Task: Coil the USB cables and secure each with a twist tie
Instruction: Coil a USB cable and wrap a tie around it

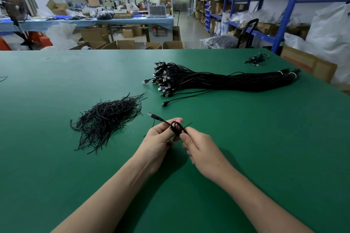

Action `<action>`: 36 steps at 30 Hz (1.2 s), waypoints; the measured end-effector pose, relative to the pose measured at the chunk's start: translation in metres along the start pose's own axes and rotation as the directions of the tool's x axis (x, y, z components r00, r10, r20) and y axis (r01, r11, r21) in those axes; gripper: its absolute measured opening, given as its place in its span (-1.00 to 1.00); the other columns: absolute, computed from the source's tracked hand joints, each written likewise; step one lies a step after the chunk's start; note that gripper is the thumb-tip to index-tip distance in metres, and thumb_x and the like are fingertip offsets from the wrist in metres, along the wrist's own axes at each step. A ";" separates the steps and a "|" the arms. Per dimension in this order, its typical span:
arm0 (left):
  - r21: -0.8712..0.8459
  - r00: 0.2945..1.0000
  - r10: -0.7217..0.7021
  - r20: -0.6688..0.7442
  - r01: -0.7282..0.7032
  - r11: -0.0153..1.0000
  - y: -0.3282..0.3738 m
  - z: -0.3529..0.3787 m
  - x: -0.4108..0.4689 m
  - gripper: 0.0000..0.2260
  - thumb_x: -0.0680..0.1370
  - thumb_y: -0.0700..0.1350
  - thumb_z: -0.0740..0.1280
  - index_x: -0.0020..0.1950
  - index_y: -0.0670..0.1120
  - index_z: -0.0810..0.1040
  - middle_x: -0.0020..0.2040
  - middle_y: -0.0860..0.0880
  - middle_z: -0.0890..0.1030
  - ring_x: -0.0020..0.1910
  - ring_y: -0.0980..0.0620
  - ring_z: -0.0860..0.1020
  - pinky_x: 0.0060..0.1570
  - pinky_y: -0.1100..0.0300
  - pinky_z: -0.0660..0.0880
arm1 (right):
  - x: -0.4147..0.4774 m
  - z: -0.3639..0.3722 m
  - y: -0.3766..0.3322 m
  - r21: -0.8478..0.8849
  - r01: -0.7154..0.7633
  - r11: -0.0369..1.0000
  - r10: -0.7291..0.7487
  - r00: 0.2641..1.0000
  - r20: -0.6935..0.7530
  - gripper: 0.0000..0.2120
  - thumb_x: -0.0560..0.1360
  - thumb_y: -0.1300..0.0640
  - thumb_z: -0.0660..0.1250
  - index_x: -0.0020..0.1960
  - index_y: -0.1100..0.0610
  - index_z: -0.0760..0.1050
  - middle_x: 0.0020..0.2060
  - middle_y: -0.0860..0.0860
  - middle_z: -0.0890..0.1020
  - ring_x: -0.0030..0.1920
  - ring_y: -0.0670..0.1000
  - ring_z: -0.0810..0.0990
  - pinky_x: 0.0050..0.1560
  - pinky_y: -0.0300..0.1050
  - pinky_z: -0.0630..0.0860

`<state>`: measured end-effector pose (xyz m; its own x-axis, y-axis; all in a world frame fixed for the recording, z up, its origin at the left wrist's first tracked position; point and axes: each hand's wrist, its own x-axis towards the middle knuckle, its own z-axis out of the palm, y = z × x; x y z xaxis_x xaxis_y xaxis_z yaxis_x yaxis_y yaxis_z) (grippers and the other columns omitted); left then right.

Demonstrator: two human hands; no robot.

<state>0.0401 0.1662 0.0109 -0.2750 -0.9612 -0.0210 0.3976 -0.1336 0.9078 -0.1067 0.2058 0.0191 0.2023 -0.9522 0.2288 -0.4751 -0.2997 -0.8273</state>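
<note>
Above the middle of the green table (56, 157), both hands hold one coiled black USB cable (175, 127). My left hand (161, 138) grips the coil, and the cable's USB plug (151, 115) sticks out to the upper left. My right hand (197, 143) pinches the coil together with a thin black twist tie (188, 124) whose end pokes out to the upper right. A loose heap of black twist ties (108, 117) lies to the left of my hands. Farther back on the right lies a large bundle of straight black USB cables (217, 80), bound with white ties at its right end.
A small pile of cables (256, 59) sits near the table's far right corner. Cardboard boxes (310, 64) and white bags stand beside the right edge. Blue shelving (284, 5) lines the right wall, and more boxes sit on the floor beyond the far edge.
</note>
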 end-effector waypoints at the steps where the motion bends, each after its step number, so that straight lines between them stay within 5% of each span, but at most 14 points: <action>1: 0.025 1.000 0.020 -0.007 -0.020 0.999 -0.001 0.001 0.000 -0.87 0.43 -0.05 0.46 -0.08 -0.01 0.76 -0.28 0.02 0.64 -0.35 0.17 0.55 -0.29 0.34 0.48 | 0.000 0.001 0.000 0.067 -0.020 0.998 0.020 1.000 -0.003 -0.70 0.71 0.05 0.12 -0.06 0.25 0.40 -0.39 -0.10 0.35 -0.38 -0.01 0.29 -0.30 0.20 0.36; 5: 0.180 0.996 0.087 -0.016 -0.082 0.980 -0.003 0.001 -0.001 -0.76 0.50 0.05 0.41 0.10 0.03 0.73 -0.16 0.01 0.62 -0.19 0.15 0.52 -0.10 0.16 0.35 | 0.002 0.001 0.001 0.318 -0.090 0.944 0.103 0.994 -0.025 -0.74 0.72 0.11 0.09 -0.02 0.20 0.47 -0.48 -0.16 0.30 -0.46 -0.10 0.23 -0.38 0.01 0.22; 11: 0.335 0.982 0.184 0.048 -0.190 0.923 0.000 0.000 -0.002 -0.75 0.65 -0.19 0.32 0.29 0.02 0.63 0.06 0.02 0.73 -0.09 0.24 0.57 -0.15 0.36 0.43 | 0.005 -0.005 0.010 0.400 -0.112 0.910 0.149 0.987 -0.061 -0.72 0.73 0.12 0.07 0.00 0.24 0.46 -0.45 -0.13 0.26 -0.45 -0.08 0.22 -0.39 -0.09 0.28; 16: 0.349 0.984 0.161 0.079 -0.179 0.920 -0.002 -0.006 -0.002 -0.82 0.60 -0.19 0.38 0.13 0.00 0.73 -0.06 0.04 0.72 -0.17 0.22 0.57 -0.13 0.27 0.43 | 0.004 -0.004 0.012 0.465 -0.119 0.877 0.134 0.991 0.001 -0.73 0.73 0.13 0.08 0.00 0.26 0.44 -0.43 -0.09 0.25 -0.46 -0.09 0.22 -0.41 -0.17 0.33; 28: 0.318 0.965 0.218 0.149 -0.255 0.913 -0.002 -0.009 -0.001 -0.87 0.56 -0.19 0.38 0.03 -0.10 0.72 -0.10 0.10 0.73 -0.19 0.31 0.59 -0.12 0.46 0.45 | 0.004 -0.007 0.013 0.616 -0.166 0.770 0.133 0.986 0.099 -0.74 0.73 0.08 0.09 -0.07 0.15 0.42 -0.41 -0.10 0.28 -0.47 -0.09 0.23 -0.43 -0.21 0.36; 36: 0.302 0.963 0.185 0.195 -0.239 0.923 0.001 -0.011 -0.002 -0.84 0.49 -0.16 0.43 -0.01 0.03 0.76 0.00 0.05 0.72 0.02 0.15 0.63 0.08 0.33 0.48 | 0.003 -0.009 0.008 0.645 -0.186 0.741 0.128 0.982 0.136 -0.71 0.72 0.02 0.09 -0.08 0.15 0.38 -0.41 -0.08 0.26 -0.49 -0.08 0.21 -0.46 -0.21 0.36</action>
<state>0.0507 0.1651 0.0073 -0.3617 -0.9035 0.2298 0.1682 0.1792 0.9693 -0.1177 0.1998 0.0179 0.2545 -0.9658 0.0486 0.1628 -0.0067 -0.9866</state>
